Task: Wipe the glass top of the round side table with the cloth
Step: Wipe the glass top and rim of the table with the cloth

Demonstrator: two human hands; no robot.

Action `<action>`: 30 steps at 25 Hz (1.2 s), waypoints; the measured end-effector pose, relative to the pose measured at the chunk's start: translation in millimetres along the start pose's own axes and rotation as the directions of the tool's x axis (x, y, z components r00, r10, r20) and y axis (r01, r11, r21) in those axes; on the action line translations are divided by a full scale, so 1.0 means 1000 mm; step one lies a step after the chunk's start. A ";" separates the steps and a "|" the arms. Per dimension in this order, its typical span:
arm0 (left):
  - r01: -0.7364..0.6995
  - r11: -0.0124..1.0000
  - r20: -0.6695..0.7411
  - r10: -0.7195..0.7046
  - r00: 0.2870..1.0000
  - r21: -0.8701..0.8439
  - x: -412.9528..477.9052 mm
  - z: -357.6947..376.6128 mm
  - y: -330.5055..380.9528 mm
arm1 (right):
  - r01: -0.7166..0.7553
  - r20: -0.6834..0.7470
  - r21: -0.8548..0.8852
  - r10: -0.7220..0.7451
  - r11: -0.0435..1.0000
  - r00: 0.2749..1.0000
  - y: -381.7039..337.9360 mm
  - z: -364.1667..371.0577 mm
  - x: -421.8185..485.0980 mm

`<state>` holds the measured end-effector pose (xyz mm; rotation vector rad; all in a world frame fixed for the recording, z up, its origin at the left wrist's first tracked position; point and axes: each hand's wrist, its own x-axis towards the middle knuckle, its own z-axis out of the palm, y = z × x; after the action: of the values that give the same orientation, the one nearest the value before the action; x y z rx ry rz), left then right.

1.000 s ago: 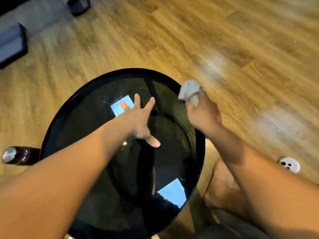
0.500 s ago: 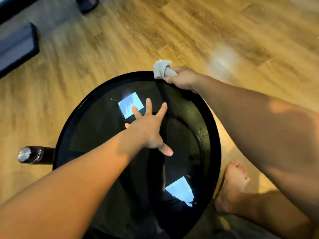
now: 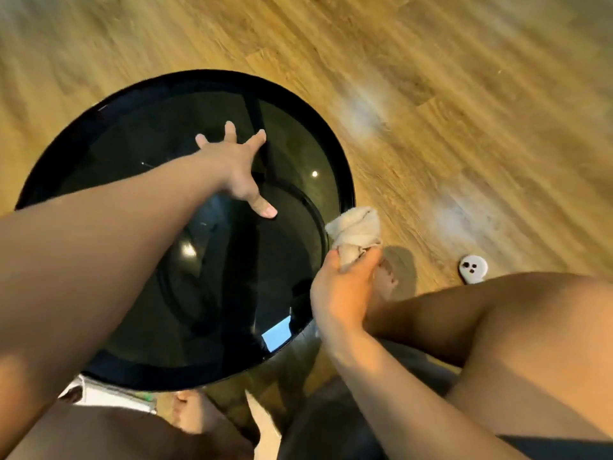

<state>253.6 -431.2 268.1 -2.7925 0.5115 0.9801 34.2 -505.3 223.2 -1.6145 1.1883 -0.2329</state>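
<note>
— Beige, bunched-up cotton cloth: why is it wadded like that in the right hand?

— That hand is closed tight around its lower end, so a firm pad sticks out past the fingers. My guess is a wad presses harder on an edge than a flat sheet would. It sits right at the near-right edge of the round side table's black rim, just outside the dark smoked-glass top; whether it touches the rim I cannot tell.

— And the left hand?

— Spread wide with nothing in it, fingers splayed over the middle of the glass, thumb pointing back toward the body. Probably it steadies the light table against the rubbing, though actual contact with the glass is hard to confirm.

— What can't you make out?

— Plenty. The left forearm covers a broad band of glass, so smears there are hidden. The wooden plank floor is motion-blurred. Reflections and a lower ring under the glass confuse its surface. A small white round object on the floor stays unidentifiable, and something pale at the bottom edge is cut off.
</note>
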 end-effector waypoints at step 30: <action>0.070 0.989 -0.304 -0.108 0.946 -0.133 -0.077 0.052 -0.004 | -0.015 0.168 -0.168 0.043 0.986 0.985 0.019 -0.014 -0.044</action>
<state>169.1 -394.3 276.2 -3.0677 0.3660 0.5716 -7.6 -478.9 230.9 -1.7226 1.1210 0.0254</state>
